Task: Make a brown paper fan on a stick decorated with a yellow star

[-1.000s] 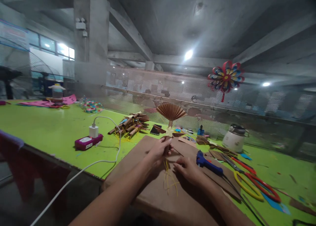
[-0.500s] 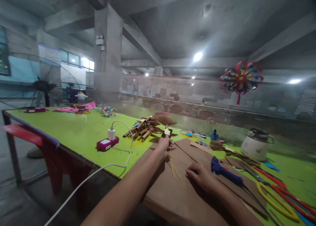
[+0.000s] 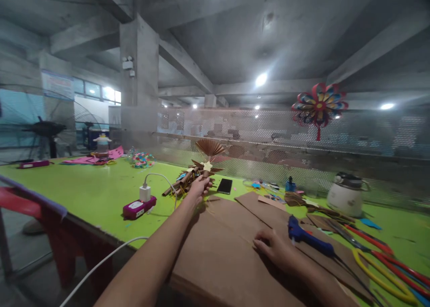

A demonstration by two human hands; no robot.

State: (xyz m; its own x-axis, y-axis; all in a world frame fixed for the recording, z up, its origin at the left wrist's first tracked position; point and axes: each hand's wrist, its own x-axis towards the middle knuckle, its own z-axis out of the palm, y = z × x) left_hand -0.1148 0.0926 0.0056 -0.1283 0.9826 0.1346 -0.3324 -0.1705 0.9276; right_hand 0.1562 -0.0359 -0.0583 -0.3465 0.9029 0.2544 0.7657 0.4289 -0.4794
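Observation:
A pleated brown paper fan [image 3: 210, 148] with a pale yellow star [image 3: 207, 166] at its neck is upright in my left hand [image 3: 200, 186], whose fingers are closed round its handle. Just behind and beside that hand lies a pile of similar brown paper fans [image 3: 183, 181] with yellow strings. My right hand [image 3: 273, 246] rests on the brown cardboard [image 3: 221, 249], its fingers loosely curled, a gap between thumb and forefinger, and nothing visible in them. To its right lies a blue glue gun [image 3: 311, 237].
A black phone [image 3: 225, 186] lies beyond the cardboard. Scissors with red and yellow handles [image 3: 383, 275] lie at the right, near a white kettle [image 3: 346, 197]. At the left, a purple power strip [image 3: 139, 207] holds a white charger [image 3: 144, 193] with its cable.
My left hand has moved left and away from me with the fan, towards the pile, uncovering the phone. My right hand stays in place. The view has turned slightly right.

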